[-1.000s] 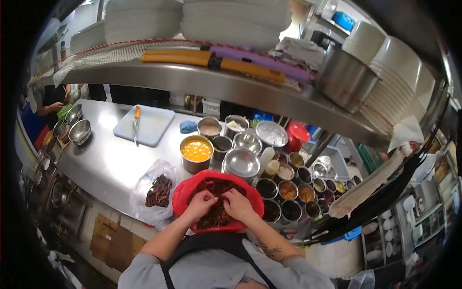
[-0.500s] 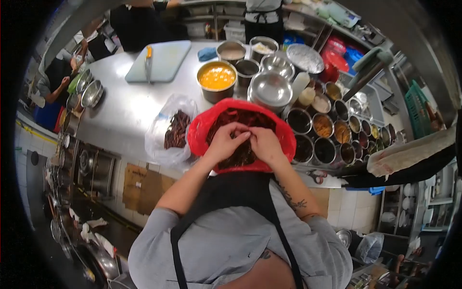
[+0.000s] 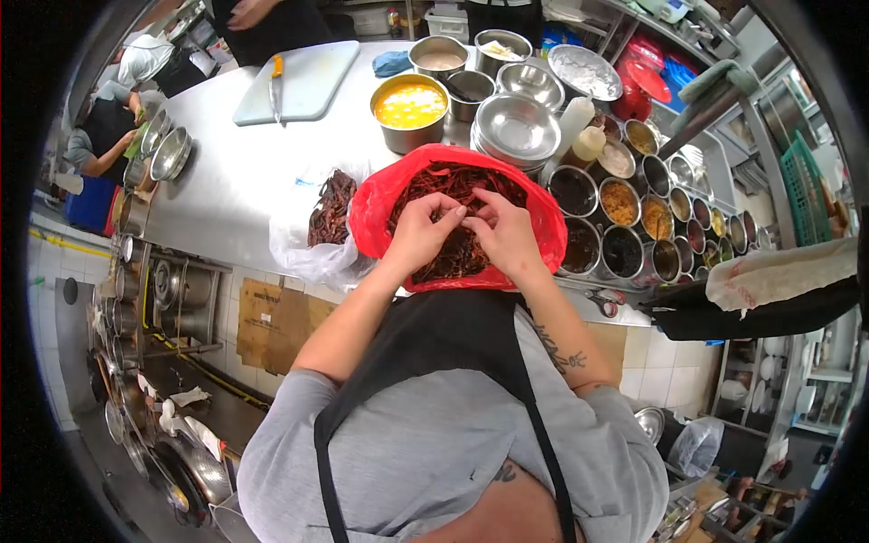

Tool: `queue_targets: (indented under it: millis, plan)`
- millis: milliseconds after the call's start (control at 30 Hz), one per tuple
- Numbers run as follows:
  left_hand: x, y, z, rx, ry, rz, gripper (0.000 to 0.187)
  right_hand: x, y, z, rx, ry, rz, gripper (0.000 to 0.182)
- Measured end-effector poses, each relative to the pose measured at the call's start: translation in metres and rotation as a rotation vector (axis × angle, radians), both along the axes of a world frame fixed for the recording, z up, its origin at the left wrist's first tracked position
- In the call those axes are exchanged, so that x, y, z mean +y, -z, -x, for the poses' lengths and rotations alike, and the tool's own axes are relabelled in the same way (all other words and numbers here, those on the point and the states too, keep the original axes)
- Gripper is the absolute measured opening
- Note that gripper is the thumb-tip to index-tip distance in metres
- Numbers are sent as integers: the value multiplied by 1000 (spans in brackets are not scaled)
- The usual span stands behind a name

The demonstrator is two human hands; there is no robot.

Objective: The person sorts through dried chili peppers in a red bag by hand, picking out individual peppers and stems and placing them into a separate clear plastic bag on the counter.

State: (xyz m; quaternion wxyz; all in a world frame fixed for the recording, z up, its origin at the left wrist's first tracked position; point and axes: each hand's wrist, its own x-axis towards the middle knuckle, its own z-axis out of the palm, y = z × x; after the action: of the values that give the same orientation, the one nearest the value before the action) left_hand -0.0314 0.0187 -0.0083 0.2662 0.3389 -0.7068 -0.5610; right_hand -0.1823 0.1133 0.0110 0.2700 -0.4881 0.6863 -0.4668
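Note:
A red plastic bag lies open at the table's near edge, full of dried red chillies. Over them, my left hand and my right hand meet at the fingertips. Thumb and index finger are pinched on each side; whatever is between them is too small and hidden to make out. To the left of the red bag, touching it, a clear plastic bag holds more dark dried chillies.
Behind stand a pot of yellow liquid, stacked metal bowls and squeeze bottles. Several sauce containers crowd the right, with scissors nearby. A knife rests on a white cutting board. Co-workers stand beyond the table.
The camera view has shifted, so the table sits higher in the picture. My hands stay over the red bag, and my right fingers are raised a little more. A co-worker's hand shows at the top.

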Motion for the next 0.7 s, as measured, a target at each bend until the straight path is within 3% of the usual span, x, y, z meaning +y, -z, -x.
queue_targets:
  millis: [133,233,300,367,467,567,600,700]
  plan:
    - [-2,4,-2,35,-68,23,17,2,2,3,27,-11,-47,16]
    - [-4,6,-3,44,-75,45,17,2,13,14,219,-23,118,20]
    - [-9,7,-6,1,-71,92,17,6,14,26,486,62,-36,32]
    - [-14,3,-11,-87,-55,169,19,9,11,37,480,94,-280,34]
    - [-11,-11,-15,-235,66,158,17,16,9,39,533,5,-398,32]
    - [-6,-10,-12,-300,106,227,19,13,6,27,637,-23,-398,29]
    - [-4,-9,-9,-324,82,262,20,10,8,25,607,-42,-247,24]
    - [0,-3,1,-503,87,364,27,1,8,15,432,-66,-130,21]
